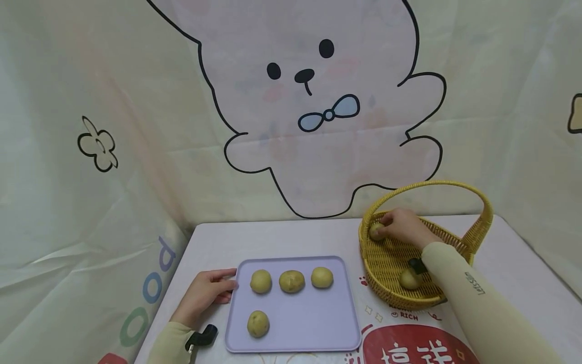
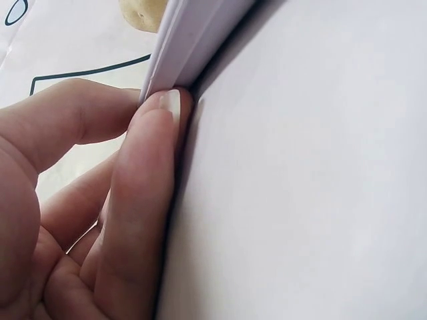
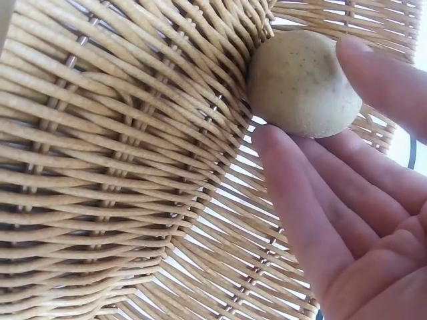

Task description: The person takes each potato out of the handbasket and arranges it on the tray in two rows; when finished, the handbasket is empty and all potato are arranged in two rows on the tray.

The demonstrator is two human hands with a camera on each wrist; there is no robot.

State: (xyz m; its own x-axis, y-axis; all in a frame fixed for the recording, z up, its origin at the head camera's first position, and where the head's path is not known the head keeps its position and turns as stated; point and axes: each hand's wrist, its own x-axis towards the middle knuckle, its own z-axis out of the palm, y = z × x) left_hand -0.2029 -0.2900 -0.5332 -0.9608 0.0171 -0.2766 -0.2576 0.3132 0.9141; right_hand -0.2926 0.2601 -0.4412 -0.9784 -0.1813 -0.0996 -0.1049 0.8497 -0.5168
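Observation:
Inside the yellow wicker basket (image 1: 390,263), my right hand (image 1: 404,227) holds a small round potato (image 3: 300,83) between thumb and fingertips, close against the woven wall. A second potato (image 1: 410,278) lies on the basket floor, partly covered by the right wrist's camera. My left hand (image 1: 205,293) is at the left edge of the lilac tray (image 1: 313,323); in the left wrist view, its thumb and index finger pinch the rim. Three potatoes form a row along the tray's far side, with an oval potato (image 1: 291,281) in the middle. Another potato (image 1: 258,324) sits near the tray's front left.
The basket's tall arched handle (image 1: 432,183) rises over the right arm. Under the basket and tray, a white table (image 1: 213,242) carries a red printed patch (image 1: 414,344) at its front. A cartoon-printed cloth (image 1: 313,167) hangs behind the table.

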